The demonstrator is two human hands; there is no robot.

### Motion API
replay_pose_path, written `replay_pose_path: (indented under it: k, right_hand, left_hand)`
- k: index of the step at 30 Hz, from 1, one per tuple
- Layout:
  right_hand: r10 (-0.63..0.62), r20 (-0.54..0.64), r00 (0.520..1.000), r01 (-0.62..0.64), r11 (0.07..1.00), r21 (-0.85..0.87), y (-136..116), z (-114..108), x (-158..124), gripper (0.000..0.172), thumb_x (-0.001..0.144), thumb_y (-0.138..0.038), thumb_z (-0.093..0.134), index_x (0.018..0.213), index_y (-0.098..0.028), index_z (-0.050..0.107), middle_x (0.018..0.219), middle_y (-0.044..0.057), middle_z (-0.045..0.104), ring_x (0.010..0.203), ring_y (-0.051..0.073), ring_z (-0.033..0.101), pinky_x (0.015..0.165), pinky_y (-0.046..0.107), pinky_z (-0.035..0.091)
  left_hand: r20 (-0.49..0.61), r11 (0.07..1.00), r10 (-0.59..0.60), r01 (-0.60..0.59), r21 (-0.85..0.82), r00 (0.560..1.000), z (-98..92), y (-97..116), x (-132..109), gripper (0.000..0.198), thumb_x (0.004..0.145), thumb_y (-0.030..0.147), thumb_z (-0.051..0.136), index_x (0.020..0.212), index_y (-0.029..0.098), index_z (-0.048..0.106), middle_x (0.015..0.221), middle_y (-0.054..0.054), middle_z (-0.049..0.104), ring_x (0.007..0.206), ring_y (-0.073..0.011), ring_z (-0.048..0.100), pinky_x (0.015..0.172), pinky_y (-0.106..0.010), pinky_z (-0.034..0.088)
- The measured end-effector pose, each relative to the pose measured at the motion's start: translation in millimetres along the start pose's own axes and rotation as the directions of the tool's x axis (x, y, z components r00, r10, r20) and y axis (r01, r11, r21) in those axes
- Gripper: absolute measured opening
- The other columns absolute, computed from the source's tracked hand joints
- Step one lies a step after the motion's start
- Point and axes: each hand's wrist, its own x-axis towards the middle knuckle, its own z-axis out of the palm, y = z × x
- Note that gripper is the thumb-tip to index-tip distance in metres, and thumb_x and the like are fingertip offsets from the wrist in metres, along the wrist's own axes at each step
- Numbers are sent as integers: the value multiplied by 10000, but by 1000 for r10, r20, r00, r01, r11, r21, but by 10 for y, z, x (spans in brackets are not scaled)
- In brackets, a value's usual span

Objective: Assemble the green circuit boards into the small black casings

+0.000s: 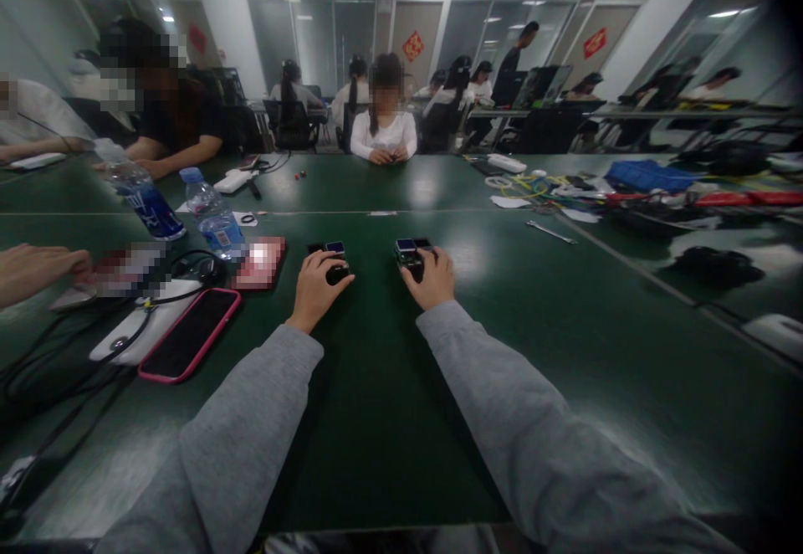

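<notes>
Both arms in grey sleeves reach over the green table [376,420]. My left hand [317,282] is closed round a small black electronic device with a little screen [335,247], thumb on the near side and fingers over its left. A similar device, with a little screen [406,244] and a greenish edge, sits in the grip of my right hand [436,278]. The two devices are apart, side by side, and appear to rest on the table. My fingers hide much of each one.
To the left lie a pink-cased phone [190,335], a white power bank [147,320], cables and two water bottles [213,215]. Another person's hand [43,274] reaches in there. A wrench [550,232] and tangled wires [552,190] lie to the right. A person [384,131] sits opposite.
</notes>
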Motion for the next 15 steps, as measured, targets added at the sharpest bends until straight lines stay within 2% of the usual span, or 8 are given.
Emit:
replay_pose_path:
  k: [4, 7, 12, 15]
  right_hand:
    - [-110, -29, 994, 112, 992, 63, 21, 8, 8, 506, 826, -433, 580, 1239, -143, 543, 1333, 219, 386, 1260, 371, 374, 945, 559, 427]
    - [-218, 17, 976, 215, 972, 97, -10, -19, 0, 517, 847, -475, 581, 1250, -151, 550, 1332, 209, 397, 1250, 359, 407, 979, 566, 424]
    - [-397, 123, 910, 380, 915, 138, -109, -101, -31, 542, 884, -541, 548, 1309, -205, 525, 1354, 174, 409, 1270, 337, 408, 1004, 574, 423]
    - [-461, 170, 871, 442, 886, 140, -151, -128, -55, 540, 899, -550, 533, 1345, -245, 505, 1378, 153, 396, 1286, 324, 387, 1009, 568, 428]
  left_hand:
    - [41, 998, 57, -55, -39, 998, -1, 23, -4, 307, 808, 420, 687, 1065, 253, 673, 1277, -59, 603, 1264, -269, 481, 1041, -534, 427]
    - [77, 992, 105, -100, -70, 991, -6, 46, -6, 319, 817, 415, 677, 1098, 263, 663, 1302, -57, 595, 1279, -261, 475, 1045, -533, 431]
    - [106, 984, 165, -157, -87, 980, 7, 43, -2, 332, 829, 394, 668, 1130, 256, 650, 1323, -62, 586, 1299, -249, 464, 1067, -523, 423]
    - [129, 978, 205, -200, -57, 970, 17, 42, -4, 369, 848, 383, 647, 1190, 247, 624, 1350, -72, 569, 1319, -240, 446, 1093, -504, 407]
